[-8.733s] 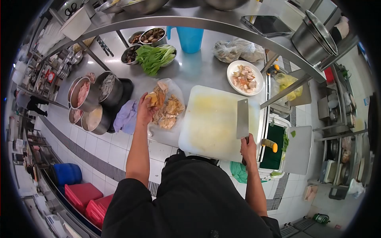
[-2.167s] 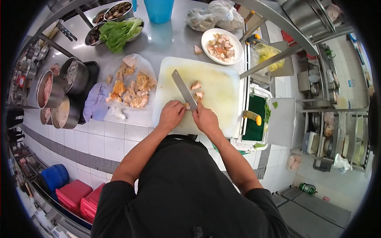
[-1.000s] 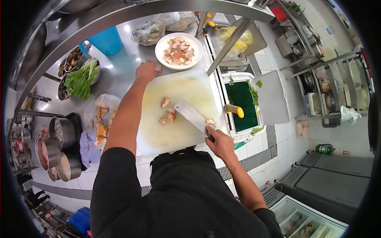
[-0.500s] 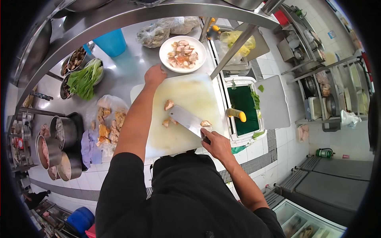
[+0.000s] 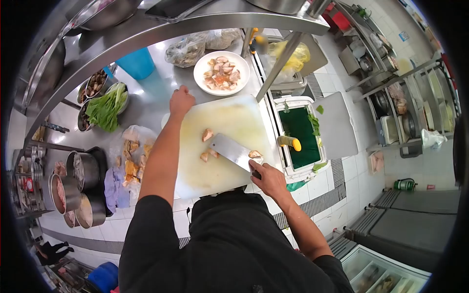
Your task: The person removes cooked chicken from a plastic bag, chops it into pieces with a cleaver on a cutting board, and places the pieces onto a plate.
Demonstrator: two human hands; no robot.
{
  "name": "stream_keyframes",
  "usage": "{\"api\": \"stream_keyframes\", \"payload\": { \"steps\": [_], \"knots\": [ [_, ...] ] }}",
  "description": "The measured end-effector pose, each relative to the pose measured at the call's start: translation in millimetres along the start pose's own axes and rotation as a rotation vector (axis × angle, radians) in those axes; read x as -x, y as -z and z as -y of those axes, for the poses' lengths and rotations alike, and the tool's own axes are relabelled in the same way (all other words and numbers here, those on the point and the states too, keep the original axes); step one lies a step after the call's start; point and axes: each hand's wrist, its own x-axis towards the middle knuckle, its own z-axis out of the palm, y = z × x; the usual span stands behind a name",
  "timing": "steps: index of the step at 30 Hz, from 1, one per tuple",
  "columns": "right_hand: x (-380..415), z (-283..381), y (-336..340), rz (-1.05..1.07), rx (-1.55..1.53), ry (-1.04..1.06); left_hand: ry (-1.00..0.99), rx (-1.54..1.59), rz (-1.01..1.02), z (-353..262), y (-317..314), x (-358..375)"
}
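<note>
Diagonally, the cleaver (image 5: 232, 151) points forward-left, right hand (image 5: 270, 179) gripping it, left hand's (image 5: 181, 101) grasp unclear.

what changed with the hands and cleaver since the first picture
The left hand no longer holds the meat chunk and has moved forward and right to the far edge of the cutting board; whether it holds anything smaller is unclear. The cleaver has swung left across the board, and cut meat pieces now lie there. The right hand keeps its grip; the white plate and blue pitcher stay put.
</note>
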Motion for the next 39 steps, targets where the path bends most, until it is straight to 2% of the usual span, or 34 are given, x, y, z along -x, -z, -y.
{"api": "stream_keyframes", "payload": {
  "steps": [1,3,4,6,8,9,11,13,15,17,18,19,20,21,22,24,25,27,29,31,35,37,39],
  "knots": [
    [2.1,-0.4,-0.6,-0.003,-0.005,-0.013,-0.010,-0.002,0.009,-2.6,9.3,4.6],
    [4.3,-2.0,-0.7,-0.053,0.059,0.051,-0.139,0.132,0.263,-3.6,34.5,16.6],
    [4.5,-3.3,-1.1,-0.069,0.082,0.074,-0.145,0.131,0.272,-9.7,42.1,31.0],
    [0.8,-3.8,-2.0,-0.093,0.114,0.117,-0.435,0.021,0.364,-22.7,53.1,77.6],
    [-8.4,0.5,0.3,-0.142,0.170,0.209,-0.397,0.432,0.507,-61.9,51.7,131.3],
    [-12.2,3.9,2.1,-0.140,0.169,0.221,-0.654,0.352,0.417,-73.4,45.5,154.8],
    [-20.4,11.2,8.5,-0.141,0.214,0.310,-0.714,0.379,0.409,-92.2,34.6,187.3],
    [-22.7,19.7,14.9,-0.131,0.229,0.325,-0.861,0.116,0.463,-100.4,33.2,197.2],
    [-20.9,18.9,14.7,-0.111,0.273,0.374,-0.836,0.023,0.423,-87.5,26.9,175.2],
    [-10.6,18.6,26.6,-0.076,0.261,0.376,-0.633,-0.163,0.469,-64.3,41.7,147.6],
    [-4.6,15.8,31.6,-0.040,0.247,0.372,-0.628,-0.167,0.460,-43.2,44.4,133.0],
    [4.7,5.6,30.2,-0.042,0.245,0.381,-0.582,0.032,0.380,-16.3,41.3,119.4],
    [16.5,-7.4,22.7,-0.079,0.010,0.270,-0.517,0.225,0.294,6.2,40.5,117.3],
    [24.8,-19.5,16.6,-0.115,-0.218,0.147,-0.506,0.223,0.289,11.1,38.5,121.1],
    [27.8,-28.2,10.5,-0.109,-0.218,0.157,-0.513,0.150,0.377,11.8,36.7,126.8],
    [26.3,-42.7,-3.1,0.088,-0.888,-0.319,-0.561,0.072,0.485,9.3,31.5,142.9],
    [23.0,-47.2,-10.0,0.090,-0.890,-0.316,-0.558,0.069,0.483,4.4,36.2,153.7],
    [16.7,-54.9,-20.9,0.079,-1.091,-0.361,-0.571,0.130,0.602,-2.3,49.0,172.2],
    [8.3,-53.4,-21.1,0.097,-1.143,-0.359,-0.493,0.105,0.551,2.0,65.6,189.0],
    [1.0,-46.5,-20.9,0.135,-1.183,-0.371,-0.203,-0.083,0.498,-1.2,90.8,210.5],
    [-21.9,-31.6,-37.3,0.258,-1.196,-0.352,-0.145,-0.095,0.433,-13.0,60.9,227.8],
    [-34.1,-21.0,-45.1,0.380,-1.144,-0.295,-0.177,0.020,0.399,-20.2,41.6,223.0],
    [-44.1,-10.3,-46.0,0.417,-1.152,-0.258,-0.189,0.047,0.371,-17.6,24.0,212.7]
  ]
}}
